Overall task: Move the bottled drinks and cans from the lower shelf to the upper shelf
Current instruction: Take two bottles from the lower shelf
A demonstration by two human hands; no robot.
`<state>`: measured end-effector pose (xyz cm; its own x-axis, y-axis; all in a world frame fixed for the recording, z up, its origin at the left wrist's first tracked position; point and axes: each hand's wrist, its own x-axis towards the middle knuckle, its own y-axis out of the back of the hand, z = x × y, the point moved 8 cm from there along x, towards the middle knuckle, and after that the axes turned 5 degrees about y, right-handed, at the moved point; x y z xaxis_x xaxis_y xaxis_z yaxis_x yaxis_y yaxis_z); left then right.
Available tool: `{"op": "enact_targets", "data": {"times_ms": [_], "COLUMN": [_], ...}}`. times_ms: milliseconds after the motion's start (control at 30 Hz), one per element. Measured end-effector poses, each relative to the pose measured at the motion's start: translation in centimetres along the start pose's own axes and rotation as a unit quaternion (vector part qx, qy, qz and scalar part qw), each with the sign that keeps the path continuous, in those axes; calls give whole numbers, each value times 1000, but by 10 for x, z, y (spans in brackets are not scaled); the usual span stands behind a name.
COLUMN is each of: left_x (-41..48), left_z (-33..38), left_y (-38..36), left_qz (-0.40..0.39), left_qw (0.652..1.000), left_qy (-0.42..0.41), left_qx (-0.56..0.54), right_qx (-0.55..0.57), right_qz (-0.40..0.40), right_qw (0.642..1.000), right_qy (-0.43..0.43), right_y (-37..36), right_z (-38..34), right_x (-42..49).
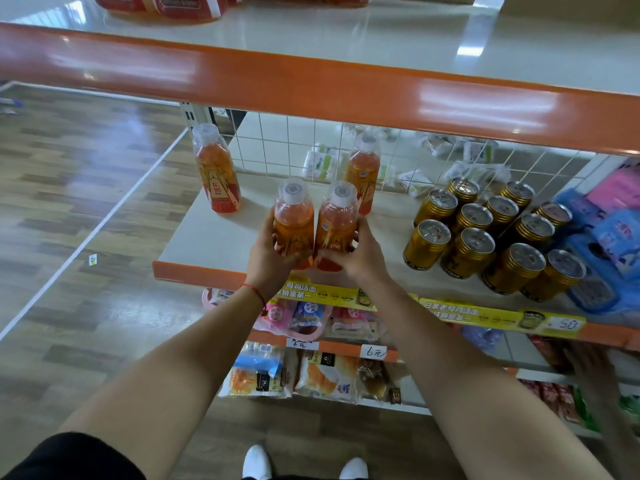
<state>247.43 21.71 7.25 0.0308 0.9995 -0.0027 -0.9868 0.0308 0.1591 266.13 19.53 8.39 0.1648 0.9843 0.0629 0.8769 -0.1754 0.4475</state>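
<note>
- We grip 2 orange bottles side by side, left hand, right hand, over the lower shelf.
- 2 more bottles stand behind; gold cans right.

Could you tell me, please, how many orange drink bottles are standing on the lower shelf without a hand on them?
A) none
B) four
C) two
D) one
C: the left hand and right hand each grip one bottle, while the far-left bottle and the bottle behind the hands stand free on the lower shelf.
</note>
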Motion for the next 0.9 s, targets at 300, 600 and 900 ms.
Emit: {"op": "enact_targets", "data": {"times_ms": [300,600,900], "left_x": [-2,-4,-17], "left_z": [-6,-8,11], "left_y": [1,-2,2], "left_qz": [1,3,19], "left_qw": [1000,999,995], "left_qy": [10,0,-41], "left_qx": [2,40,90], "right_qx": [-46,-78,-90], "right_qz": [50,67,80], "right_qw": [997,995,993], "right_qy": [19,-8,8], "right_y": [-7,-12,-4], "right_z": [-8,-7,-27], "right_x": [-9,-13,-28]}}
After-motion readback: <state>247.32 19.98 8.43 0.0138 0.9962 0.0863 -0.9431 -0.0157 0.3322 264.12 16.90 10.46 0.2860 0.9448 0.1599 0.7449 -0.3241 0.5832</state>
